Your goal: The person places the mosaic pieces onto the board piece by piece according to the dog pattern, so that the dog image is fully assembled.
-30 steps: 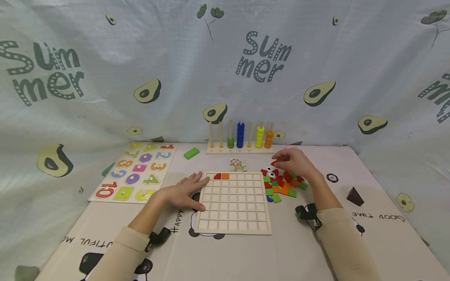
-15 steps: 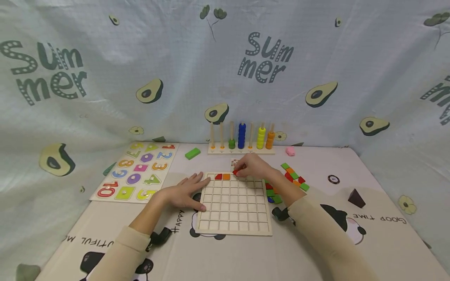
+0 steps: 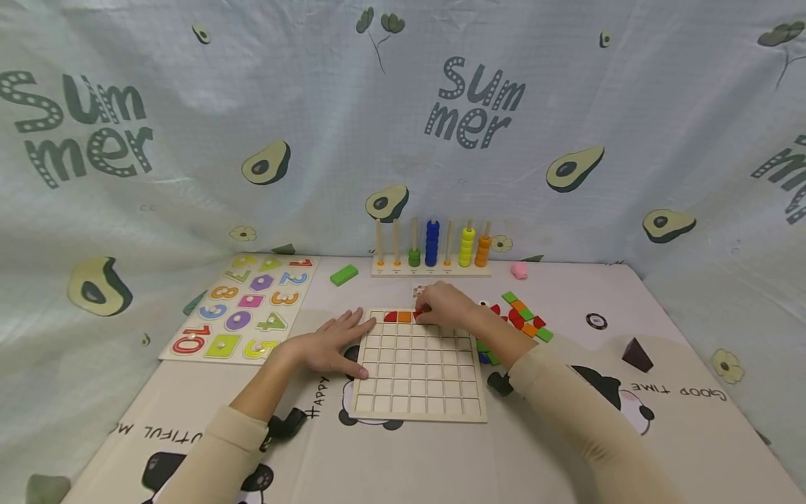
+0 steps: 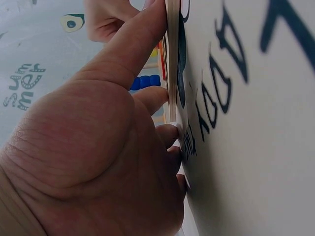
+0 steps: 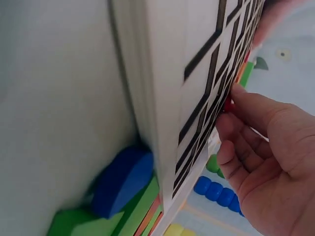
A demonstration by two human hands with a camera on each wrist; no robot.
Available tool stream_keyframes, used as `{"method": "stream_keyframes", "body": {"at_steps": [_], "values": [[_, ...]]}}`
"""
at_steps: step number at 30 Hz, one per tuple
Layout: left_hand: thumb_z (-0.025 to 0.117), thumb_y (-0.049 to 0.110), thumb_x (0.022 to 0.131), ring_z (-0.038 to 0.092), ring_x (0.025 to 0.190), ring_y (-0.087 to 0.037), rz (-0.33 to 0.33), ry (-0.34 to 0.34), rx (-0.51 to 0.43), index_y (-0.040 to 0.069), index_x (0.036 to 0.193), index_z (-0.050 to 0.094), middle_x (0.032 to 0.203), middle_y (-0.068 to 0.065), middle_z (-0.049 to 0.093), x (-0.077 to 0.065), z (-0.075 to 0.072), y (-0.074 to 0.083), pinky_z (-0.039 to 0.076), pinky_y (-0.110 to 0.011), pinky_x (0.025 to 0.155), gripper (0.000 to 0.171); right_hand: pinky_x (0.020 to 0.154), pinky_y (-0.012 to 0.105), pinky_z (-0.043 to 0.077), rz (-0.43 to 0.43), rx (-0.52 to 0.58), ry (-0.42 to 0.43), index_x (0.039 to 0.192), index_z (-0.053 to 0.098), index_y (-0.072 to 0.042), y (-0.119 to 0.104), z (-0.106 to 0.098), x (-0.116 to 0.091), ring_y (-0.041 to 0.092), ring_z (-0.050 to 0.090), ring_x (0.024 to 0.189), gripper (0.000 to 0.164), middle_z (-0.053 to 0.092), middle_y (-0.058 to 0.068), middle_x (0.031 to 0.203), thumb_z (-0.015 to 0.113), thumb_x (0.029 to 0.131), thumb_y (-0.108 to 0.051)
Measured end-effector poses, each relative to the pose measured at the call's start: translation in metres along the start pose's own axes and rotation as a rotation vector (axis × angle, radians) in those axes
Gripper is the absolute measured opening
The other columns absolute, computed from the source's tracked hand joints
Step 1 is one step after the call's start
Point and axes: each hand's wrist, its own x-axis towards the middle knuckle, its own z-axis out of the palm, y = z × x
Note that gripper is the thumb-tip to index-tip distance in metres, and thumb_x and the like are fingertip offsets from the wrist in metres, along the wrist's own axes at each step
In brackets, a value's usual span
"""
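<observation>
A pale wooden grid board (image 3: 418, 367) lies flat in the middle of the table. My left hand (image 3: 329, 345) rests at its left side, fingers spread, thumb and index touching the edge. At the board's top row, my right hand (image 3: 447, 306) pinches a small red tile (image 5: 228, 104) between thumb and fingertips; the fingers partly hide it. Left of it in that row sit a red tile (image 3: 390, 317) with a curved edge and an orange square tile (image 3: 404, 317). A small patterned card (image 3: 418, 291) behind the board is partly covered by the right hand.
Loose red, green and orange tiles (image 3: 527, 320) and a blue piece (image 5: 123, 182) lie right of the board. A bead-peg stand (image 3: 431, 271) and a green block (image 3: 343, 275) stand behind. A number puzzle (image 3: 239, 308) lies left; a dark wedge (image 3: 638, 355) lies right.
My right hand has moved left from the loose tiles to the board's top row, bringing a red tile, and has lowered it there. The left hand has stayed in place.
</observation>
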Motion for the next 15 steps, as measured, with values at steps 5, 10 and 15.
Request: {"method": "stream_keyframes", "body": {"at_steps": [5,10,15], "values": [[0.066,0.067,0.076,-0.008,0.147,-0.027,0.008,0.006,0.007,0.027,0.155,0.013,0.161,-0.007,-0.004,-0.001,0.000,0.000,0.001,-0.049,0.118,0.103,0.063,0.025,0.048,0.008,0.007,0.010,0.089,0.076,-0.015,-0.003,0.000,0.001,0.008,0.055,0.067,0.005,0.066,-0.008,0.076,0.073,0.086,-0.018],[0.067,0.065,0.077,-0.007,0.147,-0.028,0.014,0.009,0.000,0.026,0.155,0.013,0.161,-0.008,-0.003,-0.002,-0.001,0.001,0.001,-0.050,0.118,0.103,0.064,0.025,0.050,-0.009,-0.019,-0.016,0.083,0.077,-0.014,-0.008,-0.003,0.004,0.007,0.058,0.069,0.004,0.068,-0.008,0.075,0.073,0.085,-0.016],[0.067,0.065,0.077,-0.007,0.147,-0.029,0.015,0.008,0.002,0.026,0.155,0.014,0.161,-0.008,-0.003,-0.001,0.000,0.001,0.001,-0.051,0.118,0.102,0.065,0.026,0.051,0.007,-0.001,-0.066,0.085,0.077,-0.010,-0.011,-0.006,0.004,0.009,0.059,0.070,0.004,0.070,-0.004,0.076,0.073,0.084,-0.011]]}}
